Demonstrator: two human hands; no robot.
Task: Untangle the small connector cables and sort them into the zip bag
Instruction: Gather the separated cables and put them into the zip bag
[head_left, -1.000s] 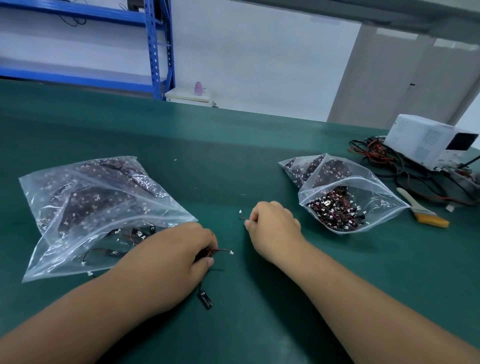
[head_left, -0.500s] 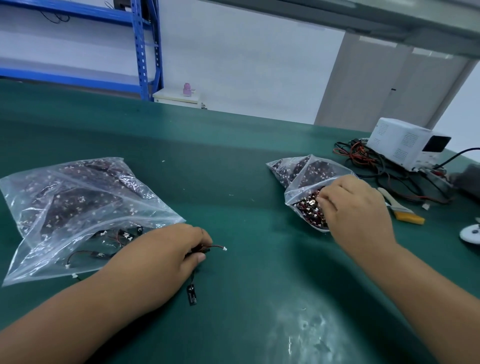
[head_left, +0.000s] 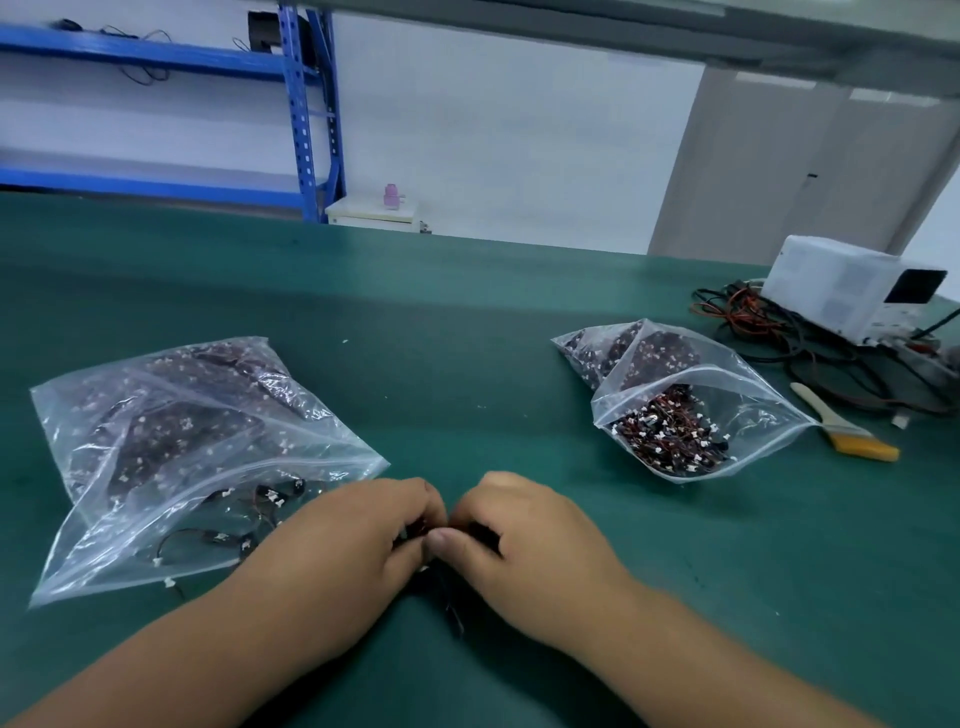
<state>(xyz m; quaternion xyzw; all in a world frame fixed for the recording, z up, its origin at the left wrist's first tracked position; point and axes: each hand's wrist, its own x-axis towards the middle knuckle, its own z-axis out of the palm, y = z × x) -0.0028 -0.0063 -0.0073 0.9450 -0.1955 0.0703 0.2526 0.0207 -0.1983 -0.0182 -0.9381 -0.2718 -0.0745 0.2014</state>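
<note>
The little clump of thin dark and red connector cables (head_left: 451, 605) sits low in the middle of the green desk (head_left: 467, 322), pinched between my two grips. My left grip (head_left: 358, 540) is narrow, fingers curled round one side of the clump. My right grip (head_left: 524, 540) is just as tight, thumb and forefinger pinching the other side, the knuckles of both nearly touching. A dark tail of wire hangs out beneath them onto the desk. How many cables are in the clump I cannot tell; my fingers hide most of it.

I judge I am in the pulling-apart step, with nothing from this clump bagged yet.

Just beside my left grip lies the large clear plastic zip bag (head_left: 171, 415), mouth open towards me. A few single cables with white plugs lie loose near its opening, and dark packed pouches fill its back. That looks like the sorted side, and the loose count there is small.

Well apart on my right stands the smaller clear zip bag (head_left: 737, 395), open, with a dense heap of tangled red and black cables inside. To my eye that heap is the work left, and it is most of the job.

Beyond it lie a yellow-bristled brush (head_left: 852, 434) and a white box-shaped instrument (head_left: 841, 291) with its cords.
</note>
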